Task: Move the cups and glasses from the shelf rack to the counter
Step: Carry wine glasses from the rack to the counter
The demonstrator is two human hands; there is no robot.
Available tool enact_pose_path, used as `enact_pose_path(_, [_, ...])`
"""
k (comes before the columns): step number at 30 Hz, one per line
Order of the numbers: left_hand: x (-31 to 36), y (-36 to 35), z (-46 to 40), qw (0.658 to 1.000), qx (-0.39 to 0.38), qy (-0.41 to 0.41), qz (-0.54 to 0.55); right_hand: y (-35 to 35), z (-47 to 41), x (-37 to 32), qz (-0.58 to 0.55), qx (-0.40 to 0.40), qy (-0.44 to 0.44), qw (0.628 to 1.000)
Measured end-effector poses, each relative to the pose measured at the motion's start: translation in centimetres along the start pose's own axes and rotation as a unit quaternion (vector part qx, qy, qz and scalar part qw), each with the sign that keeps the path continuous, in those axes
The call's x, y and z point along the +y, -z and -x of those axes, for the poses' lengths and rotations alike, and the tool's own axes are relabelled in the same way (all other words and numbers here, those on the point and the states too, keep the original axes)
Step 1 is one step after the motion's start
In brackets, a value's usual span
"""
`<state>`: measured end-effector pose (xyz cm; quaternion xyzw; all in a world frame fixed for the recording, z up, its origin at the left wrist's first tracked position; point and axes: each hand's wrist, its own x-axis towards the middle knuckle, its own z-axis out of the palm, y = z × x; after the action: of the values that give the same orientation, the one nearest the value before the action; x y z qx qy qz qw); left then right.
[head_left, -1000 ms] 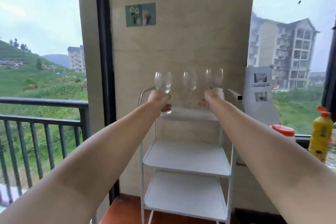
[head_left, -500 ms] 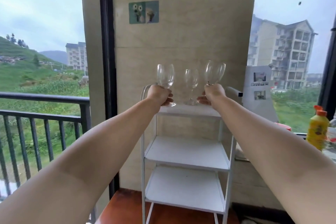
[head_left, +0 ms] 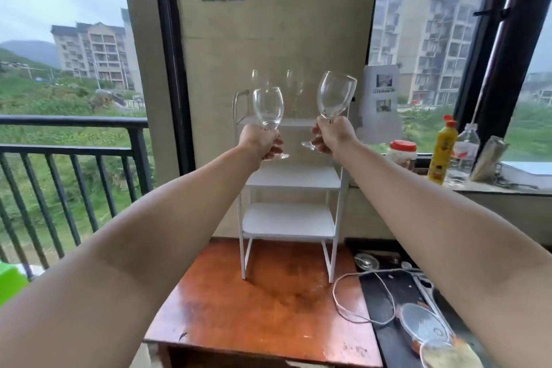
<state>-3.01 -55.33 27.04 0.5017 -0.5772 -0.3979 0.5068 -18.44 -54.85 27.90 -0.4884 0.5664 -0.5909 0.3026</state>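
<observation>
A white three-tier shelf rack (head_left: 291, 178) stands on a reddish wooden counter (head_left: 263, 308). My left hand (head_left: 261, 142) grips the stem of a clear wine glass (head_left: 268, 109), held upright in front of the rack. My right hand (head_left: 331, 134) grips the stem of a second wine glass (head_left: 336, 95), tilted a little to the right. Both glasses are lifted off the top shelf. Two more stemmed glasses (head_left: 294, 86) stand at the back of the top shelf, one partly hidden behind the left glass. The lower shelves hold nothing.
A white cable (head_left: 358, 296) loops on the counter's right side beside a dark surface with a glass lid (head_left: 424, 327). On the window ledge stand a red-lidded jar (head_left: 401, 152), a yellow bottle (head_left: 443, 149) and a clear bottle (head_left: 463, 155). A black railing (head_left: 71, 134) runs at left.
Both hands have lifted their glasses off the top shelf and drawn them toward me. The view has pulled back and tilted down, so the counter now shows.
</observation>
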Motion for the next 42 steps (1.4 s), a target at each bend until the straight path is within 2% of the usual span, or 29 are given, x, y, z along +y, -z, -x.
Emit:
enact_pose_path(5, [-1.9,-1.0,4.9,0.998,-0.023,0.053,0.007,1.9,5.4,3.0,0.026,-0.005,-0.047,0.999])
enact_pose_path(10, [-5.3,-4.7,9.9,0.991,-0.08,0.103,0.024,5.6,11.7,6.9,0.027,0.005,-0.106,0.994])
enact_pose_path(19, [-11.3,-15.2,19.1,0.967,-0.187,0.173,-0.005,15.4,19.6,15.2,0.012,0.092,-0.198,0.976])
enact_pose_path(25, [-14.7,-23.5,28.0,0.942,-0.26,0.211,-0.038,25.7,28.5,20.0,0.012,0.163,-0.271,0.949])
enact_pose_path(26, [-14.7,-25.9,31.4,0.932,-0.284,0.22,-0.044,29.0,31.3,20.9,0.02,0.182,-0.281,0.942])
enact_pose_path(33, [-13.8,-34.7,44.5,0.892,-0.376,0.24,-0.079,40.4,43.2,23.6,0.011,0.257,-0.343,0.903])
enact_pose_path(42, [-11.5,-48.0,64.6,0.821,-0.517,0.23,-0.076,56.3,61.3,25.4,-0.012,0.43,-0.38,0.819])
